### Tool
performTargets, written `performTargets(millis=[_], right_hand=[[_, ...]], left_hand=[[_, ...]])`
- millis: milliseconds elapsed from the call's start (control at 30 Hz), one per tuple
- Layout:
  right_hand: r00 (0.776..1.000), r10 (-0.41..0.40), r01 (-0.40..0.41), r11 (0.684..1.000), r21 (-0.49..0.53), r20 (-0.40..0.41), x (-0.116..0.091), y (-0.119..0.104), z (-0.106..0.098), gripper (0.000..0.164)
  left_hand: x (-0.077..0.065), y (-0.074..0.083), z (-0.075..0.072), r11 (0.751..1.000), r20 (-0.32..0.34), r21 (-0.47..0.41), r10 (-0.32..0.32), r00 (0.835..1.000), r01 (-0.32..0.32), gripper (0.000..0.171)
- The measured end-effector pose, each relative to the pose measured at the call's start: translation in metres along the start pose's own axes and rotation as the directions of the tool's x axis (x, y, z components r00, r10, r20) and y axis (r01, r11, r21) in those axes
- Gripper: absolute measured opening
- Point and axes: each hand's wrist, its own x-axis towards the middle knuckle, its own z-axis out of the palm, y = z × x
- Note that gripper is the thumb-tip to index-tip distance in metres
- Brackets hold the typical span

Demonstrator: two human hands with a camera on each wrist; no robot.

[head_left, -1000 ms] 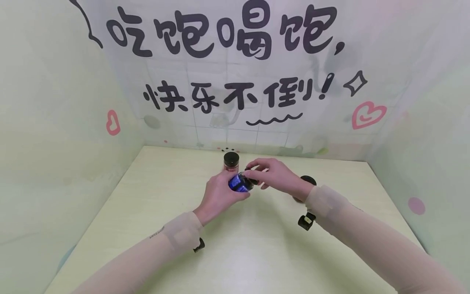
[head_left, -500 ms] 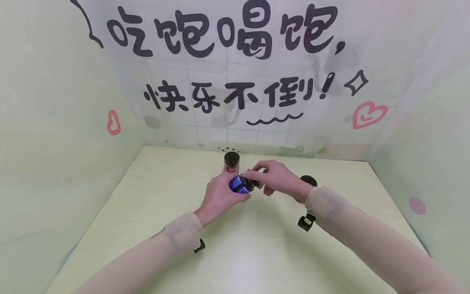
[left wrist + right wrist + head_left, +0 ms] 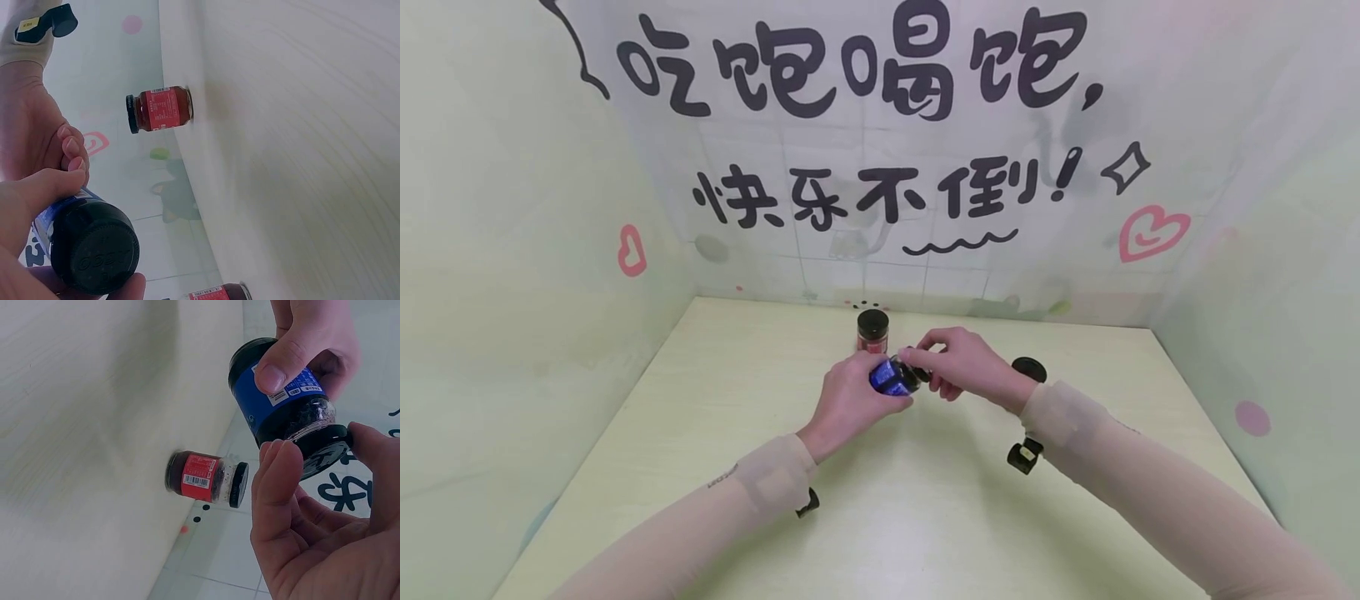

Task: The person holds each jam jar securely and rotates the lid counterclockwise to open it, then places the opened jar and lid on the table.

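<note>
"Pale, printed walls (image 3: pixel 737 142) with bold black lettering enclose a light wood-grain table (image 3: pixel 880 517). Where is the work on it?"

"Above the tabletop, between the two hands: a dark glass jar with a blue paper label (image 3: pixel 250 403), held tilted and clear of the surface."

"How is it held?"

"The left hand (image 3: pixel 850 392) wraps round its body, thumb across the label. The right hand (image 3: pixel 962 360) pinches the rim of the round, black screw lid (image 3: pixel 325 450) between thumb and fingertips."

"Is that lid off?"

"No. It sits over the mouth, a strip of clear glass neck showing below it. Whether it is loose or tight, I can't tell, nor which way it's being turned."

"So how far along?"

"Midway through work on the lid, I'd judge. Grips on both parts are done; lid and jar aren't apart, and the jar isn't standing on the table."

"And the others?"

"Two red-labelled glass jars, one toward the back (image 3: pixel 203 478), one near the right wrist (image 3: pixel 164 109), stand upright, dark lids on, neither hand holding them."
</note>
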Motion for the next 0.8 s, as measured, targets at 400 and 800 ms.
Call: performTargets(millis=[400,800], right_hand=[[1.0,-0.013,0.012,0.998,0.069,0.01,0.0007,0.0019,0.0004,0.046],[0.998,-0.047,0.045,0.998,0.046,0.045,-0.002,0.002,-0.0033,0.045]], left_hand=[[0.0014,-0.0013,0.0005,1.0,-0.021,0.017,0.023,1.0,-0.022,0.046],[0.0006,-0.0011,-0.0009,1.0,-0.031,0.012,0.018,0.999,-0.018,0.046]])
